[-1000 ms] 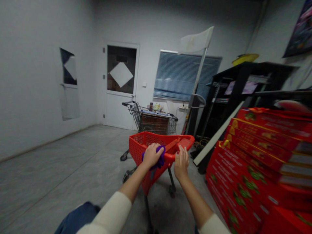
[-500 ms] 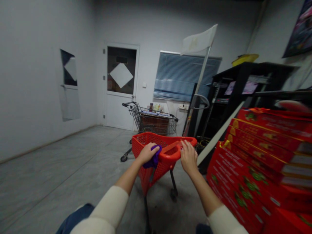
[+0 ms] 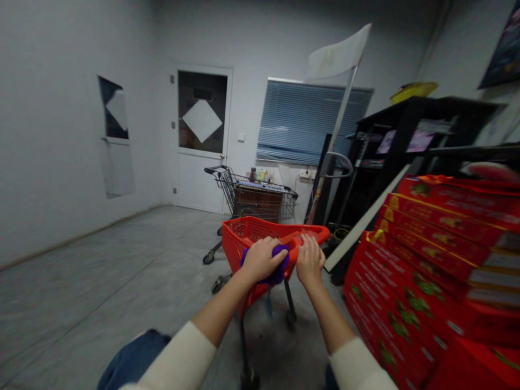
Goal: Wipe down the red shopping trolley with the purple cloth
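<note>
My left hand [image 3: 262,260] is shut on a purple cloth [image 3: 280,264], pressing it against the rim of a red plastic shopping cart [image 3: 247,232]. My right hand [image 3: 311,262] sits just beside it, with its fingers curled over the cart's red handle [image 3: 312,234]. A small blue strip [image 3: 268,304] hangs below the cloth, and I cannot tell what it is. The cart's mesh basket stands in front of me on a dark metal frame with wheels.
A wire shopping cart [image 3: 254,195] stands farther back, before a white door [image 3: 201,179]. Stacked red printed boxes [image 3: 422,271] fill the right side, beside a black shelf unit [image 3: 390,146]. A pole [image 3: 335,143] with a white sheet rises between them. Grey floor [image 3: 101,271] spreads left.
My left hand has slid right along the rim with the cloth, closer to my right hand. The cart has shifted slightly, and a blue strip now shows below the cloth.
</note>
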Tool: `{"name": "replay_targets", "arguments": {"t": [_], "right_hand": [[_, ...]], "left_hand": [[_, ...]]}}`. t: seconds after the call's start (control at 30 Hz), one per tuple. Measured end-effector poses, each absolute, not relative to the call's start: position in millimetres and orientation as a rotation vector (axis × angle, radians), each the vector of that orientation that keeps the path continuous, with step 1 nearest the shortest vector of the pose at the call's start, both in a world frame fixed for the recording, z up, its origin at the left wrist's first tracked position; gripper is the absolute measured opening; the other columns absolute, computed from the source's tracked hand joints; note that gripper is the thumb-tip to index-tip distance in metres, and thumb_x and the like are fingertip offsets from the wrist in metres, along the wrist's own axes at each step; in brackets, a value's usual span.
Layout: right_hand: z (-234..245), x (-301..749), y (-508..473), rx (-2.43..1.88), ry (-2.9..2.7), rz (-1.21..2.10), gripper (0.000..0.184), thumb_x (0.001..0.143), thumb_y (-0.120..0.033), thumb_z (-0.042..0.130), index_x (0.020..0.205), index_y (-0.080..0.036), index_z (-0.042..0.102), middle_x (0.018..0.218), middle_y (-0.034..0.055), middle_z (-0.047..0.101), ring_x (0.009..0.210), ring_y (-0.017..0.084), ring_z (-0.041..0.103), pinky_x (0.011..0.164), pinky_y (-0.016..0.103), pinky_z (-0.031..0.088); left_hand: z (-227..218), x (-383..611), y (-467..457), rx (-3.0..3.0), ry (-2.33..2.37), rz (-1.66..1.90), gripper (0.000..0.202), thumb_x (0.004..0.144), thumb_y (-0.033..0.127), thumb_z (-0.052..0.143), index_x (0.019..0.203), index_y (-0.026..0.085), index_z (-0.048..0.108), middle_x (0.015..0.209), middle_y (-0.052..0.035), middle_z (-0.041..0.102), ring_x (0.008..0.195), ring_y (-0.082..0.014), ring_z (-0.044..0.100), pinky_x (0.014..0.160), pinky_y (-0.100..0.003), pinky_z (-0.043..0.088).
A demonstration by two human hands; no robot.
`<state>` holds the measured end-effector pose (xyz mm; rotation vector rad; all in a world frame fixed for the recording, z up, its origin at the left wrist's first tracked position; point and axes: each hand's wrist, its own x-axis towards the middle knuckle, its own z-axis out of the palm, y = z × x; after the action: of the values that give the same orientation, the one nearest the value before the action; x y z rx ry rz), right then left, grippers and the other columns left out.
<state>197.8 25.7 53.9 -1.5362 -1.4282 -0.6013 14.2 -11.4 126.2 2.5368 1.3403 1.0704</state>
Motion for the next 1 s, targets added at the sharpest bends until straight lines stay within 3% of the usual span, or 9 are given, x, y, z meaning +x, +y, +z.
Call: {"name": "replay_targets", "arguments": {"t": [0.23,0.43,0.6,0.8,1.0], "right_hand": [[58,175,17,-1.563,-1.369,-0.584,0.052,0.099,-0.031,0.018,0.133,-0.016,0.054,0.137,0.0115,0.057,0.135,0.021,0.04,0.109,0.041,0.022],[57,158,13,-1.566,-1.32,-0.599,0.053,0.099,-0.033,0.018,0.133,-0.013,0.055,0.136,0.0132,0.057,0.133,0.023,0.041,0.108,0.041,0.024],[55,155,13,-1.548,-1.311,-0.588,0.052,0.099,-0.033,0.02,0.133,-0.013,0.054,0.137,0.014,0.056,0.134,0.023,0.039,0.107,0.043,0.026],[58,153,10,-1.56,-1.326,-0.552,0.051,0.099,-0.032,0.021,0.133,-0.014,0.055,0.137,0.0139,0.056,0.135,0.024,0.039,0.106,0.044,0.028],[60,142,7,-1.574,-1.291,-0.529,0.049,0.099,-0.032,0.023,0.133,-0.015,0.054,0.139,0.014,0.054,0.135,0.025,0.039,0.105,0.045,0.029]], "left_hand": [[107,-25,29,2.257,1.37,1.152,0.034,0.094,0.045,0.043,0.096,0.021,0.066,0.101,-0.0038,0.066,0.096,-0.0172,0.06,0.089,-0.027,0.045],[120,-22,5,2.327,1.617,1.051,0.033,0.093,0.046,0.043,0.099,0.022,0.066,0.101,-0.0049,0.066,0.095,-0.0196,0.062,0.086,-0.029,0.045],[131,-10,-16,2.513,1.512,1.031,0.033,0.092,0.05,0.045,0.098,0.024,0.066,0.1,-0.0039,0.066,0.094,-0.0199,0.062,0.085,-0.029,0.046],[122,-27,30,2.333,1.388,0.966,0.037,0.093,0.048,0.043,0.098,0.022,0.068,0.104,-0.0036,0.069,0.099,-0.0188,0.062,0.09,-0.027,0.046],[117,-39,35,2.17,1.64,1.007,0.036,0.094,0.045,0.042,0.101,0.021,0.067,0.109,-0.0057,0.068,0.102,-0.0198,0.063,0.088,-0.028,0.046]]}}
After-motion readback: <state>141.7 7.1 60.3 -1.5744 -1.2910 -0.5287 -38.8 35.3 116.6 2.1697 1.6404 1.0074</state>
